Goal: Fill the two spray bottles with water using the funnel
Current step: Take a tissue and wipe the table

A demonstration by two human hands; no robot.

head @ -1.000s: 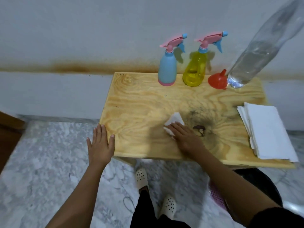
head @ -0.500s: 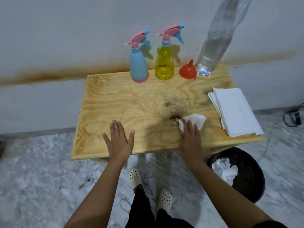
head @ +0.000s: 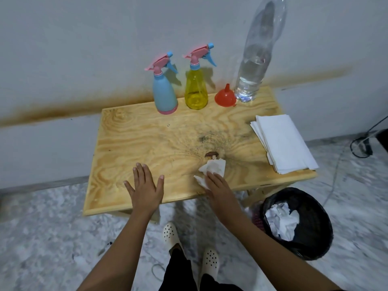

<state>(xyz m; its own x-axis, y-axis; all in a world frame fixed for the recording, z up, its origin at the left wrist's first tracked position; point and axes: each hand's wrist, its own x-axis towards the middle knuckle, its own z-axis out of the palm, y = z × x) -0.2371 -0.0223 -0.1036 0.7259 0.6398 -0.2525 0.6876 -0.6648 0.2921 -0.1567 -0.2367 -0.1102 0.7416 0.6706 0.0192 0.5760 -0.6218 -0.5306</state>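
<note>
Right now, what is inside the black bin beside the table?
The black bin holds crumpled white paper lying on its dark liner. Anything beneath that paper is covered, and the bin's bottom cannot be seen.

The wooden table [head: 147, 143] carries 2 spray bottles [head: 164, 95], a funnel [head: 225, 97], a water bottle [head: 252, 76], stacked napkins [head: 283, 143] and a crumpled tissue [head: 214, 166].

the water bottle's [head: 256, 59] top runs off the upper edge, so its cap cannot be seen. the right hand [head: 218, 185] covers part of the tissue [head: 214, 166]. the cable [head: 365, 143] leaves the right edge.
</note>
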